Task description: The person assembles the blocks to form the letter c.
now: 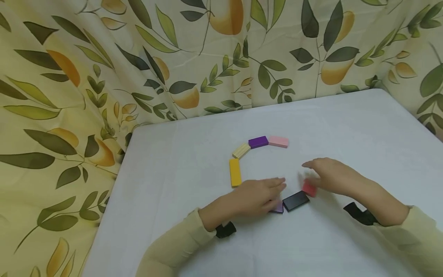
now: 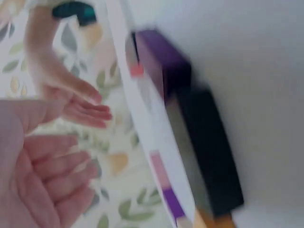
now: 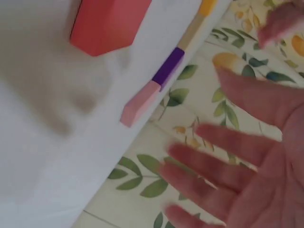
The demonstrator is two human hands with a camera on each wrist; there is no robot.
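Several small coloured blocks lie end to end in a curve on the table. My left hand (image 1: 257, 196) hovers over the near left stretch, fingers extended and holding nothing, partly covering a purple block (image 1: 278, 207). Under it, the left wrist view shows a second dark block (image 2: 211, 152) between the purple one and a yellow block (image 1: 235, 173). My right hand (image 1: 332, 175) is above the red block (image 1: 309, 187) at the curve's near right end, its fingers spread and nothing in them. A black block (image 1: 295, 201) lies between the red and purple ones.
Further along the curve are a plain wooden block (image 1: 241, 150), a purple block (image 1: 258, 142) and a pink block (image 1: 278, 141) at its far end. A white cloth covers the table (image 1: 180, 161). Leaf-patterned curtains (image 1: 214, 65) hang behind and to the left.
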